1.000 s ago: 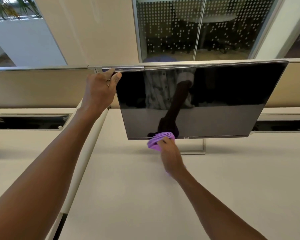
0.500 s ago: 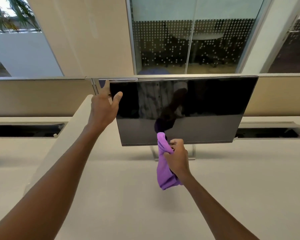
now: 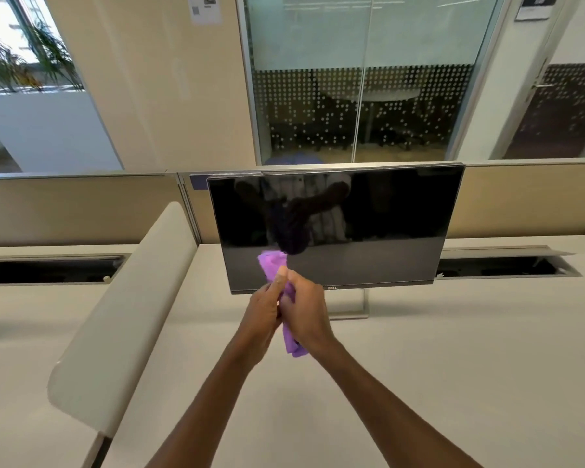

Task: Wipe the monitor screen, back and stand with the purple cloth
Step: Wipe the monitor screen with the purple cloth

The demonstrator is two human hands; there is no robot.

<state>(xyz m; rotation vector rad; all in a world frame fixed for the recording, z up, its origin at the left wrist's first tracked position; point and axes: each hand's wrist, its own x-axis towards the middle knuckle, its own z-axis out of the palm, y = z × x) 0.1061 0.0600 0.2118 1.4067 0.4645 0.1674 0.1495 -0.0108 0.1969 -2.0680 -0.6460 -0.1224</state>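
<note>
Purple cloth (image 3: 273,265) was bunched between both hands in front of the lower part of the monitor (image 3: 368,214), one end sticking up above the fingers against the dark screen and the other hanging below the palms over the desk (image 3: 419,383). The left hand (image 3: 263,314) had its fingers closed round the cloth, thumb up and pressed to the fabric. The right hand (image 3: 306,315) was wrapped over the same bunch from the other side, fingers curled and clamped on it, the two hands touching each other. Neither hand touched the monitor.

That monitor stood upright at the back of the desk on a thin silver stand (image 3: 357,305), its screen black and switched off, mirroring the arms, the cloth and a striped shirt. A logo sat on the middle of the lower bezel, just beside the right hand. Behind it ran a beige partition (image 3: 81,211), with a rounded white divider (image 3: 125,309) reaching forward along the desk on the left. Open cable troughs lay at the back of the desk on either side, one at left (image 3: 48,268) and one at right (image 3: 507,265). Beyond the partition were glass panels (image 3: 362,79) with a dotted film.
</note>
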